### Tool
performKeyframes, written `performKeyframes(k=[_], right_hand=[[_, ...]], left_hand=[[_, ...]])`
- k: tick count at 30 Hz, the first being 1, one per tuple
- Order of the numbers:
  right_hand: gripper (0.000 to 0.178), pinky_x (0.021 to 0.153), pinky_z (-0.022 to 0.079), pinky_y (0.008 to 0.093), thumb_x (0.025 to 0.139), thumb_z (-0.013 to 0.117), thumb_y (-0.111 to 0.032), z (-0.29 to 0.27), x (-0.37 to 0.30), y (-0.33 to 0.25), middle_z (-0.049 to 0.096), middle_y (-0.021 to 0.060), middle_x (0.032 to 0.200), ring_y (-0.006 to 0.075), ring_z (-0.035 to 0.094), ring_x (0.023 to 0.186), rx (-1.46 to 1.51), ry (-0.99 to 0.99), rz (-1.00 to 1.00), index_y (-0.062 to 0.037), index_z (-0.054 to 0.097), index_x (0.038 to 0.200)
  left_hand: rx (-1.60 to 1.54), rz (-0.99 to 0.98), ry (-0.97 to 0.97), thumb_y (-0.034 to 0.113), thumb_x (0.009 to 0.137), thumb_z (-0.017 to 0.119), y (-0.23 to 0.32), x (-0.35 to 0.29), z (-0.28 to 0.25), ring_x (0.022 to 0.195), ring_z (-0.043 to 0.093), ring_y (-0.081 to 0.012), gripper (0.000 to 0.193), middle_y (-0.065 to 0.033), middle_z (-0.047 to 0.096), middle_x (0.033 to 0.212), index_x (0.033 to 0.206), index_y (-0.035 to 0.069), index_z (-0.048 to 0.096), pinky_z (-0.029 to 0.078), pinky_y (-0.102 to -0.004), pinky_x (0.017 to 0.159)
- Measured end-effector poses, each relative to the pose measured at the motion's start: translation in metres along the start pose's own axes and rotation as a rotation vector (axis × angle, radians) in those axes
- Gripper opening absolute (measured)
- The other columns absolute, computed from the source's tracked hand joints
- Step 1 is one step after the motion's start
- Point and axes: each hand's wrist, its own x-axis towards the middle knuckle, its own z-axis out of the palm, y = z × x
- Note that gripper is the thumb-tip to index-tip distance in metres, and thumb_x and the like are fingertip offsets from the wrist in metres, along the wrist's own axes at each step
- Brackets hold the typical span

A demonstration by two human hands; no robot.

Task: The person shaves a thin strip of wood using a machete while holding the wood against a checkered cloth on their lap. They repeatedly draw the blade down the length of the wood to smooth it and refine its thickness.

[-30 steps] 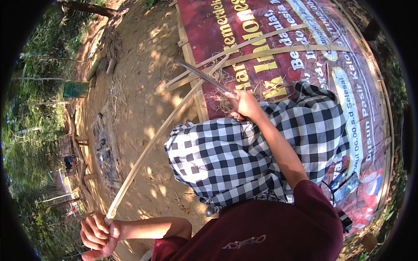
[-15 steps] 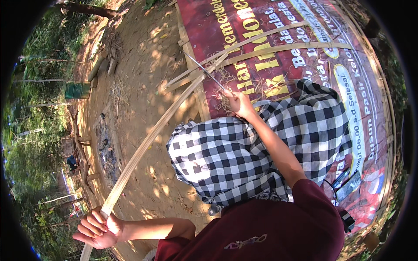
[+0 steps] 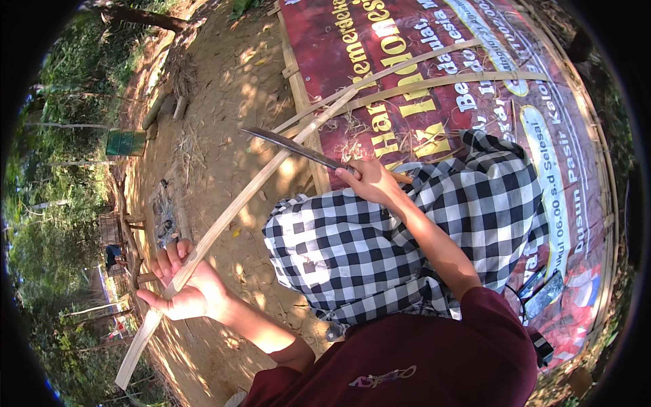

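Right hand clamped on the knife handle; left hand loose, fingers apart, pale strip lying across its palm, tail sticking out past the thumb. Strip runs from left grip up and right under the blade; edge contact can't tell. Judgement: firm up left grip, keep blade shallow, shave in long even strokes away from the left fingers. Room: bare dirt left of the right grip looks good for strokes; checked cloth over the legs just below it, platform's wooden edge above-left, so watch both.
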Motion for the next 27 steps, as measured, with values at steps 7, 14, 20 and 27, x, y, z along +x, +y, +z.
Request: performKeyframes(k=[7, 14, 20, 27], right_hand=[[0.045, 0.056, 0.049, 0.0422, 0.088, 0.061, -0.045, 0.005, -0.024, -0.025, 0.060, 0.0127, 0.056, 0.0342, 0.062, 0.055, 0.029, -0.015, -0.142, -0.0001, 0.066, 0.090], [0.038, 0.053, 0.048, 0.0413, 0.090, 0.061, -0.038, 0.029, -0.016, 0.011, 0.058, 0.0136, 0.055, 0.0342, 0.061, 0.054, -0.001, 0.130, -0.235, -0.0001, 0.065, 0.087], [0.041, 0.054, 0.045, 0.0422, 0.093, 0.058, -0.037, 0.025, -0.021, -0.005, 0.057, 0.0162, 0.055, 0.0362, 0.059, 0.055, 0.128, 0.111, -0.041, 0.0022, 0.061, 0.081], [0.036, 0.053, 0.049, 0.0396, 0.089, 0.062, -0.038, 0.035, -0.017, -0.001, 0.060, 0.0128, 0.058, 0.0316, 0.062, 0.054, 0.005, 0.147, -0.227, -0.0030, 0.065, 0.086]], left_hand=[[0.133, 0.008, -0.199, 0.041, 0.102, 0.038, -0.011, -0.012, -0.013, 0.042, 0.019, -0.0104, 0.055, 0.0016, 0.023, 0.047, 0.054, 0.016, 0.028, 0.019, -0.0274, 0.047], [0.182, 0.076, 0.046, 0.039, 0.103, 0.036, -0.013, -0.028, -0.004, 0.042, 0.015, -0.0107, 0.055, 0.0020, 0.018, 0.048, 0.054, 0.016, 0.025, 0.017, -0.0274, 0.045], [0.195, 0.110, 0.131, 0.039, 0.104, 0.034, -0.014, -0.044, -0.015, 0.042, 0.013, -0.0114, 0.054, 0.0024, 0.017, 0.049, 0.056, 0.017, 0.022, 0.018, -0.0278, 0.046], [0.180, 0.007, -0.117, 0.043, 0.103, 0.034, -0.006, -0.047, -0.011, 0.043, 0.011, -0.0108, 0.057, 0.0024, 0.017, 0.048, 0.054, 0.017, 0.023, 0.020, -0.0272, 0.048]])
